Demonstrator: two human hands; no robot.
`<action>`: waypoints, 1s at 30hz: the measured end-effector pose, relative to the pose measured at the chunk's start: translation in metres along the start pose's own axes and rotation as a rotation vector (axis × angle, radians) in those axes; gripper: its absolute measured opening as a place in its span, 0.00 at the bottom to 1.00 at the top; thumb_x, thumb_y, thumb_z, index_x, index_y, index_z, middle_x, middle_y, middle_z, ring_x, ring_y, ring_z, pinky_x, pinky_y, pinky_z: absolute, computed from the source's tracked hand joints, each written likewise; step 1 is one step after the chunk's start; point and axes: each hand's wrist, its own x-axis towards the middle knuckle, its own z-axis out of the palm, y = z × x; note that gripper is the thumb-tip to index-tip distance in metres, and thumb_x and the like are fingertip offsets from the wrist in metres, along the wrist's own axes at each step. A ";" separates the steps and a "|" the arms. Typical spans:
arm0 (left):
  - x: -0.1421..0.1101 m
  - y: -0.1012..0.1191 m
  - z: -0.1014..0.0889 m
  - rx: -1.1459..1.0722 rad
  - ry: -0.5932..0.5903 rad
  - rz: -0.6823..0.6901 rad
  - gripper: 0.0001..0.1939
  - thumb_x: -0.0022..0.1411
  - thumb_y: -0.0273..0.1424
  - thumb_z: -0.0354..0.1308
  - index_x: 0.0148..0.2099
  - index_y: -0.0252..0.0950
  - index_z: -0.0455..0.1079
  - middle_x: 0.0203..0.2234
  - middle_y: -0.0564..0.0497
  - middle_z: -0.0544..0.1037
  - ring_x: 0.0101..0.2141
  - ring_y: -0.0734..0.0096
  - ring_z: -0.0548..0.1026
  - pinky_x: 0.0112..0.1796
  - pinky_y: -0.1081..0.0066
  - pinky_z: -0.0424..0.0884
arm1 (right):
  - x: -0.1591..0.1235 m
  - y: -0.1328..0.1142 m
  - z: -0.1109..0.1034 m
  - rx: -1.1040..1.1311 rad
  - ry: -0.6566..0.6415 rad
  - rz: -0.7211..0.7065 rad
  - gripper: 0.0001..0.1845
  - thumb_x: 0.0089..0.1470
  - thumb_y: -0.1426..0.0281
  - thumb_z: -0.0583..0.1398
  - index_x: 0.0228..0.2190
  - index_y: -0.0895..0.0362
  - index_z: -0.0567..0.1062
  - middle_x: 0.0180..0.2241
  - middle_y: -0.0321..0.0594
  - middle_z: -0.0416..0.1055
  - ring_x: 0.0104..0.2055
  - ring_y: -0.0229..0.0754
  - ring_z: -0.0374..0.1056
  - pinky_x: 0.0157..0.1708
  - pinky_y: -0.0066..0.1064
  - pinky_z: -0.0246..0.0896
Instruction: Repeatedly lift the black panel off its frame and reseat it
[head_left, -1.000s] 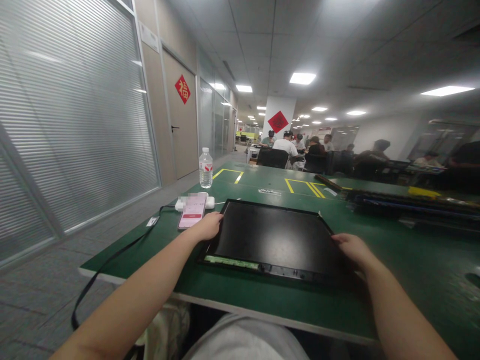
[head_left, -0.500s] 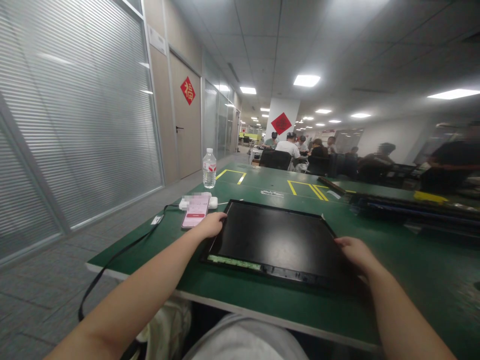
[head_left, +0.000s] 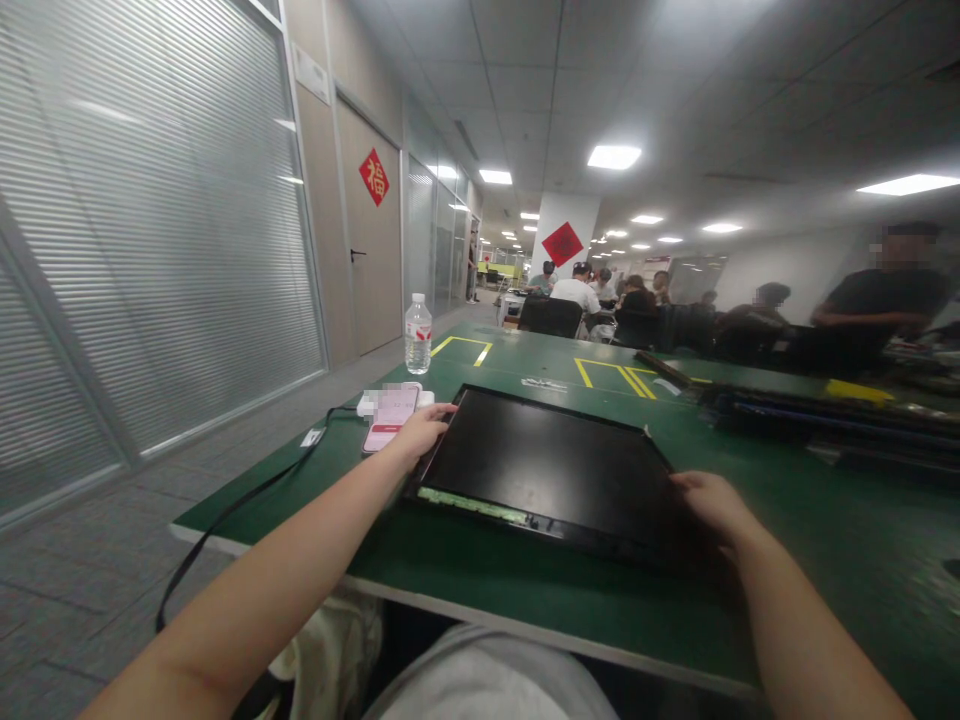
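A flat black display panel (head_left: 547, 465) rests on the green table (head_left: 825, 540) in front of me, with a green circuit strip along its near edge. My left hand (head_left: 421, 428) grips the panel's left edge, which is raised a little off the table. The right hand (head_left: 712, 505) holds the panel's right edge near its front corner, fingers curled onto it.
A phone with a pink screen (head_left: 388, 417) lies on a white block left of the panel, with a black cable (head_left: 247, 500) trailing off the table. A water bottle (head_left: 418, 335) stands farther back. Stacked panels (head_left: 817, 415) lie at right. Several people (head_left: 585, 295) sit behind.
The panel's left side has lifted slightly, and my left hand has moved up and farther along its left edge. A person in black has come into view at the far right.
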 end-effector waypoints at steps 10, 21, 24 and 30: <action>-0.008 0.012 0.004 -0.176 0.012 -0.219 0.34 0.55 0.20 0.64 0.64 0.31 0.63 0.26 0.47 0.82 0.24 0.63 0.80 0.28 0.67 0.77 | -0.001 0.000 0.003 0.018 0.008 0.013 0.17 0.39 0.77 0.61 0.33 0.55 0.83 0.36 0.46 0.80 0.42 0.50 0.76 0.44 0.36 0.68; -0.019 0.017 0.004 -0.107 -0.164 -0.276 0.25 0.46 0.18 0.64 0.49 0.33 0.73 0.27 0.45 0.83 0.24 0.58 0.81 0.29 0.62 0.78 | -0.004 -0.001 0.005 -0.017 0.038 0.000 0.18 0.41 0.78 0.60 0.35 0.55 0.83 0.36 0.46 0.80 0.41 0.48 0.76 0.44 0.34 0.67; -0.020 0.017 0.006 -0.044 -0.127 -0.256 0.21 0.46 0.18 0.63 0.45 0.34 0.73 0.25 0.46 0.82 0.22 0.59 0.80 0.26 0.64 0.77 | -0.005 -0.006 0.005 -0.075 0.023 0.007 0.21 0.43 0.80 0.57 0.38 0.56 0.83 0.39 0.46 0.80 0.43 0.47 0.76 0.45 0.32 0.67; -0.020 0.013 0.007 -0.049 -0.119 -0.204 0.19 0.45 0.19 0.62 0.43 0.35 0.73 0.23 0.49 0.82 0.24 0.60 0.80 0.27 0.65 0.77 | -0.011 -0.015 0.004 -0.134 0.024 0.000 0.22 0.47 0.82 0.55 0.40 0.58 0.82 0.43 0.47 0.79 0.47 0.46 0.74 0.47 0.31 0.65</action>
